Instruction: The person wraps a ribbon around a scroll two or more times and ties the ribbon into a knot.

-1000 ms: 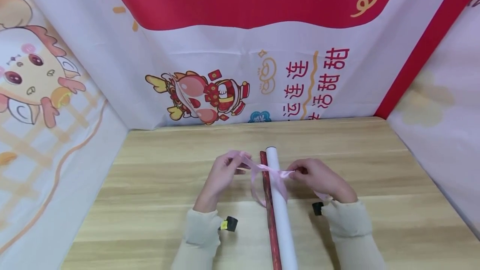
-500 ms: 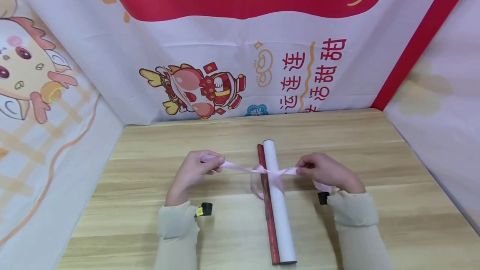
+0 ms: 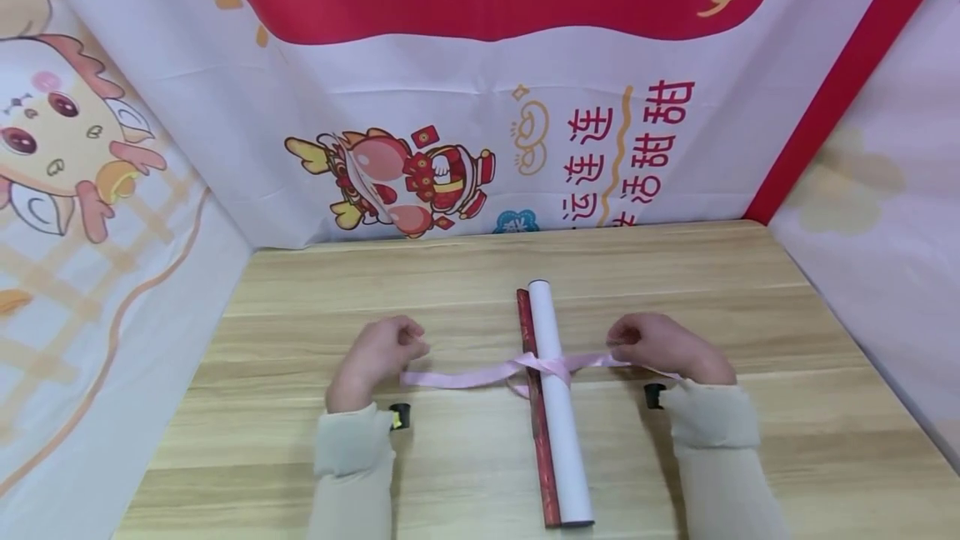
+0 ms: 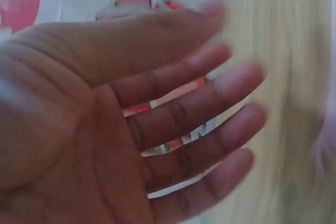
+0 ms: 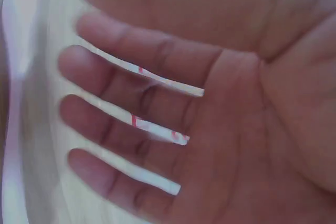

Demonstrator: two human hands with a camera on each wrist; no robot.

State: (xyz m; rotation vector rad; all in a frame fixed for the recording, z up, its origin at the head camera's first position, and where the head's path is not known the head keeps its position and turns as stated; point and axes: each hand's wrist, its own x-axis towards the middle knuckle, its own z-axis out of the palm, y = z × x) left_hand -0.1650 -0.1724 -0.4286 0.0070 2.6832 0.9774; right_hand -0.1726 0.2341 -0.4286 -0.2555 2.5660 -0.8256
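Observation:
A white roll (image 3: 561, 440) and a thinner dark red patterned roll (image 3: 547, 473) lie side by side on the wooden table. Round both, near their upper part, a pink ribbon (image 3: 472, 377) is crossed over, its two ends spread left and right. My left hand (image 3: 372, 357) hovers above the left end; its fingers (image 4: 194, 121) are loosely bent with nothing between them. On the other side, my right hand (image 3: 667, 346) hangs over the right end of the ribbon, its fingers (image 5: 142, 95) relaxed and holding nothing. Both wrist views are blurred.
The wooden table (image 3: 300, 290) ends at a white printed cloth backdrop (image 3: 420, 73) with red patterns. Printed cloth also covers the left and right sides. Small black wrist devices show by both sleeves.
Both hands have let go of the pink ribbon, which was pulled taut half a second ago. Its ends have dropped towards the table. The left hand had moved left before that.

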